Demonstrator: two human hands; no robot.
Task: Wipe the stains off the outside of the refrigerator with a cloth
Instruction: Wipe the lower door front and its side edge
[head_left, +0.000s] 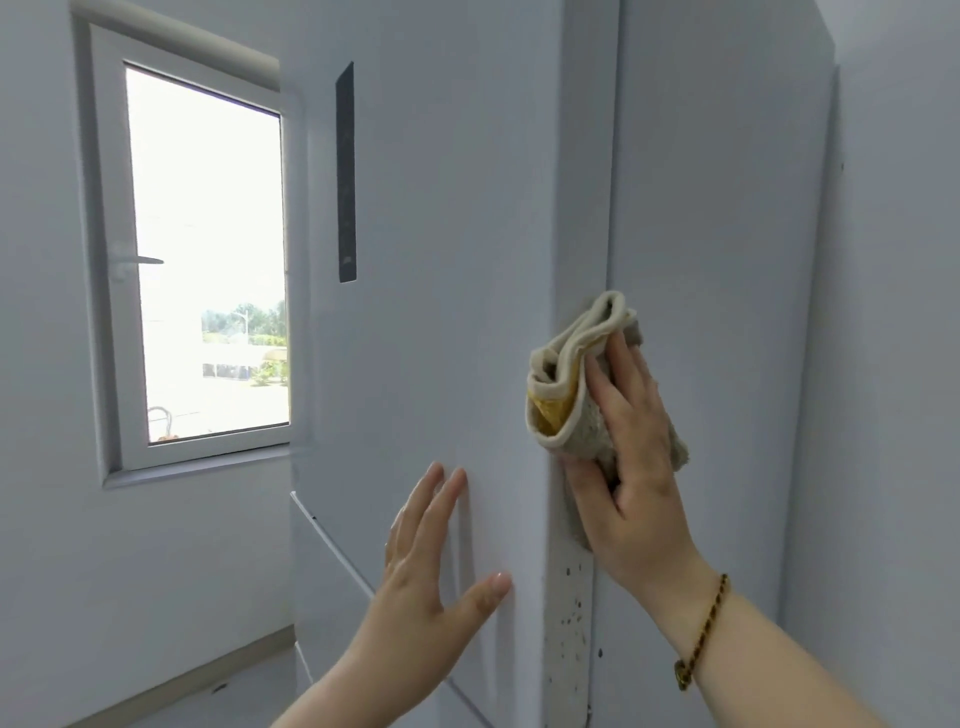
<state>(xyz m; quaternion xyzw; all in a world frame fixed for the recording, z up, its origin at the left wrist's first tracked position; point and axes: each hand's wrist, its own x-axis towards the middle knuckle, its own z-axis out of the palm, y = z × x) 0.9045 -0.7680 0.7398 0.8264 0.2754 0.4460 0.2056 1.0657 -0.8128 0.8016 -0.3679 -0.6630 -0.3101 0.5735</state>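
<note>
A tall white refrigerator (441, 260) fills the middle of the view, with a dark narrow panel (346, 176) on its door. My right hand (631, 457) presses a folded beige and yellow cloth (566, 374) against the door's side edge, fingers spread flat over the cloth. Dark speckled stains (571, 618) dot that edge strip just below the cloth. My left hand (431, 561) lies flat on the door front, fingers straight, to the left of the cloth and lower.
A white-framed window (208, 260) with a handle is in the wall on the left. A white wall (893, 364) stands close on the refrigerator's right side. The seam to a lower door (332, 540) runs under my left hand.
</note>
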